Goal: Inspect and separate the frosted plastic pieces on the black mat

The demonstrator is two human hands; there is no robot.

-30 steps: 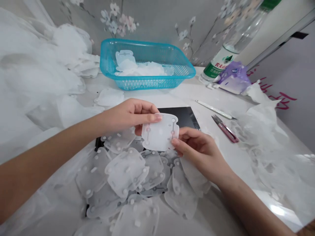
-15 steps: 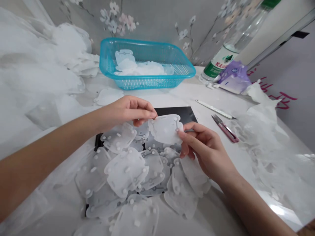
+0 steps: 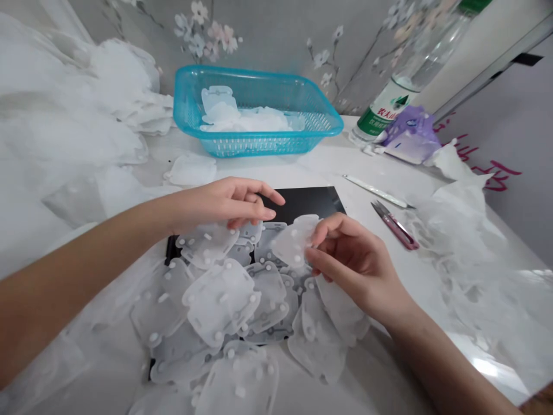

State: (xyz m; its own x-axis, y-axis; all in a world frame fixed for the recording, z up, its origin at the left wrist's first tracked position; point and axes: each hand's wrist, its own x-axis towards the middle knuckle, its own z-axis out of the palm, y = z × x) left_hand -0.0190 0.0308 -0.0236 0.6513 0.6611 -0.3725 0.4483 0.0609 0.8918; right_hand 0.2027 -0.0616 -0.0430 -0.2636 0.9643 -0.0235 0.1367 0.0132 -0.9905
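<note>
My right hand (image 3: 356,259) pinches the edge of a translucent white shaped sheet (image 3: 294,241) between thumb and index finger. That sheet is tilted above the pile. To its left, my left hand (image 3: 224,202) hovers with thumb and index finger apart, holding nothing. Several similar sheets with small white dots, such as one in the middle (image 3: 222,300), lie overlapping below both hands. They cover much of a black board (image 3: 313,202), whose back part shows.
A blue basket (image 3: 259,144) with white sheets stands at the back. White material (image 3: 78,115) is heaped at left. At right are a bottle (image 3: 389,104), a purple packet (image 3: 410,135), a white pen-like tool (image 3: 375,191), small snips (image 3: 395,226) and crumpled translucent material (image 3: 458,253).
My left hand has let go of the sheet and its fingers have spread. The sheet, still in my right hand, has turned and moved slightly down.
</note>
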